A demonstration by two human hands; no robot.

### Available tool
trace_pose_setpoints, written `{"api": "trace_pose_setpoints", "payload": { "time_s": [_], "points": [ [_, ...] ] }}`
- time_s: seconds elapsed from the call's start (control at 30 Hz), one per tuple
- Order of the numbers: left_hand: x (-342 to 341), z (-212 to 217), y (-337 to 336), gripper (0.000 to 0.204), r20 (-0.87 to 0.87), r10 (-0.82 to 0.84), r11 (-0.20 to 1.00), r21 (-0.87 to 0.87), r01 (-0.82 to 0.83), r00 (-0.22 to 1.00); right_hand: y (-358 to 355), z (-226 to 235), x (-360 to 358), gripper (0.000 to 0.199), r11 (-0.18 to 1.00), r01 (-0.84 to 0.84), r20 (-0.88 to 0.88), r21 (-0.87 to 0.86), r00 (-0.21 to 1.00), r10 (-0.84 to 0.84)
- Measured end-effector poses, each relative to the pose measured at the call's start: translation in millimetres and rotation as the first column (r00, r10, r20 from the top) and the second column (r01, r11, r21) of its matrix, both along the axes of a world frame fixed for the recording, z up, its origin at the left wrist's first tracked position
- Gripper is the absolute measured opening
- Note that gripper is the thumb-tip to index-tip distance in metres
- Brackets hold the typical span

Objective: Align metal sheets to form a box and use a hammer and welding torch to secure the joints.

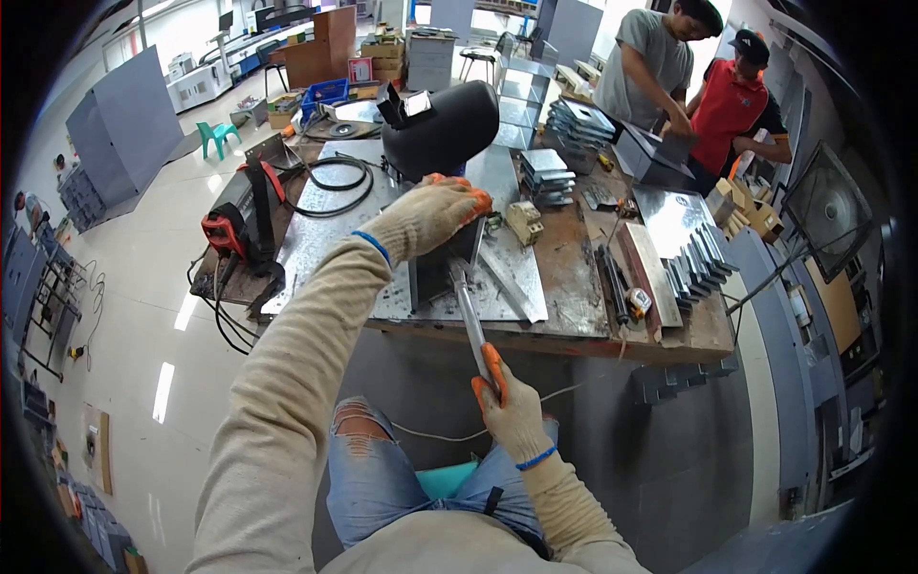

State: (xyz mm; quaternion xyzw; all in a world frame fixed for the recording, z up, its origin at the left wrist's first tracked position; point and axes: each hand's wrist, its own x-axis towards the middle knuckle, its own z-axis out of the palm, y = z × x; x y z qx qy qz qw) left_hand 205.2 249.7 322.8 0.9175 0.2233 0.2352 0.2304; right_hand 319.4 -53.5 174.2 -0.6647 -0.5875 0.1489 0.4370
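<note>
The hands work apart: the right hand [512,411] is closed round the lower end of a long silver metal tool [472,316], while the left hand [435,215] lies over the top of a dark upright metal piece [432,277]; whether its fingers grip or merely press, I cannot tell. That piece stands on the steel sheet [316,251] near the bench's front edge, the tool's far end right against or just beside it. If the left hand bears down unevenly, the piece could tip or skid on the smooth sheet. A slip of the tool could carry its tip up toward the left glove, since both are so near. The loose metal strip [507,280] just to the right could get knocked, and the black welding helmet [440,129] close behind the left hand leaves little room for a sudden jerk forward
</note>
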Motion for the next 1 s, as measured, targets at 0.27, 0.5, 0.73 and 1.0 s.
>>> {"api": "trace_pose_setpoints", "payload": {
  "time_s": [0.27, 0.5, 0.73, 1.0],
  "points": [
    [-0.8, 5.5, -3.4, 0.06, -0.019, 0.011, 0.999, -0.053, -0.012, 1.0, -10.8, 16.9, -21.0, 0.058, 0.957, -0.032, -0.236, 0.289, 0.966, 0.103],
    [-4.7, 15.9, -15.7, 0.059, -0.037, 0.079, 0.992, -0.091, -0.082, 0.996, -9.5, -4.4, -9.9, 0.061, 0.994, -0.107, -0.088, -0.038, 0.991, 0.104],
    [-0.7, 4.4, 2.7, 0.056, -0.129, 0.022, 1.0, 0.013, -0.021, 0.991, 0.6, -12.6, 0.5, 0.057, 0.979, 0.032, 0.018, 0.2, 0.999, -0.036],
    [0.2, -17.7, 21.5, 0.053, -0.063, -0.029, 0.977, 0.21, 0.041, 0.998, 2.3, 8.8, -3.6, 0.058, 0.985, 0.001, -0.106, 0.175, 0.994, 0.018]
  ]
}}
